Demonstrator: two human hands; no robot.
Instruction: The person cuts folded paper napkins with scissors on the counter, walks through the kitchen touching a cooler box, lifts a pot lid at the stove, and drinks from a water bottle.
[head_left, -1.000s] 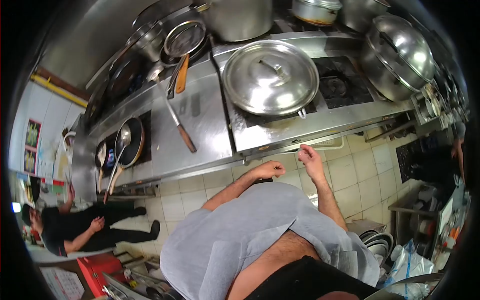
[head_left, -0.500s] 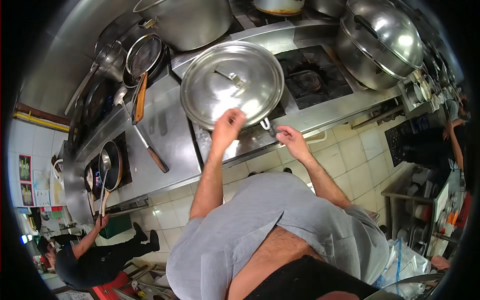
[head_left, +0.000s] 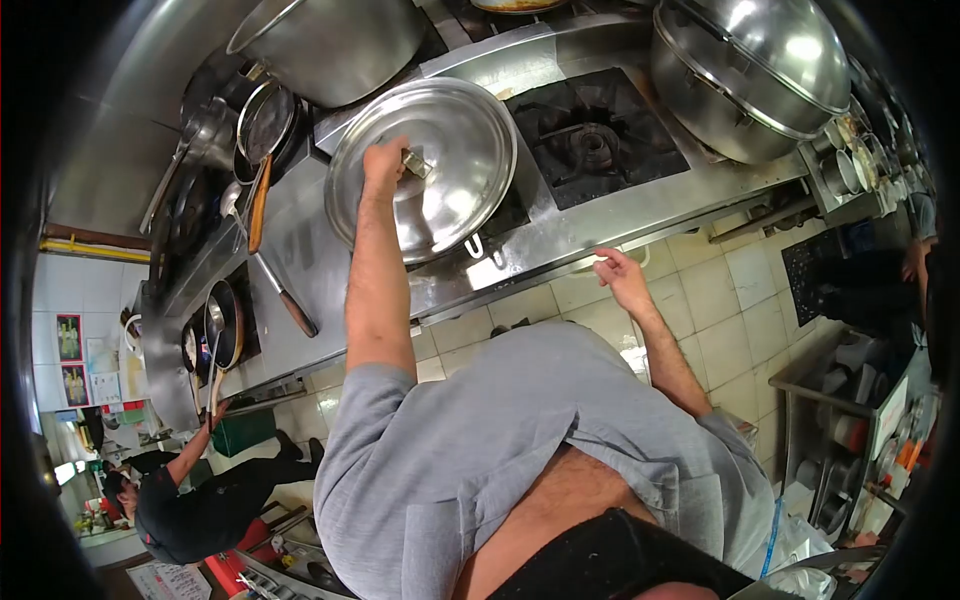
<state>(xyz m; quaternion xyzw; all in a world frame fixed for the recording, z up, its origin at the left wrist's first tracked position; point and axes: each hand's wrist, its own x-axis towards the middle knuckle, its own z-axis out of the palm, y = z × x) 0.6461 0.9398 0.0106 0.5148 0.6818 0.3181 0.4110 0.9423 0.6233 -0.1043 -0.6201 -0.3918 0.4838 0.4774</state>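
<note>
A large round metal pot lid (head_left: 470, 130) lies over a vessel on the stove, most of which it hides. My left hand (head_left: 384, 168) is closed around the lid's handle (head_left: 415, 163) at its middle. A small loop handle (head_left: 474, 246) sticks out from under the lid's near edge. My right hand (head_left: 624, 280) hangs in the air in front of the stove edge, with fingers partly stretched out and holding nothing.
A gas burner (head_left: 597, 147) lies right of the lid. Big stockpots stand behind (head_left: 335, 50) and at the right (head_left: 720, 100). Left lie a long-handled utensil (head_left: 287, 296) and frying pans (head_left: 228, 325). Another person (head_left: 205, 505) works at the far left, holding a pan handle.
My left hand has reached forward from the lid's near edge and taken hold of its handle. My right hand has drawn away to the right. The camera view has shifted.
</note>
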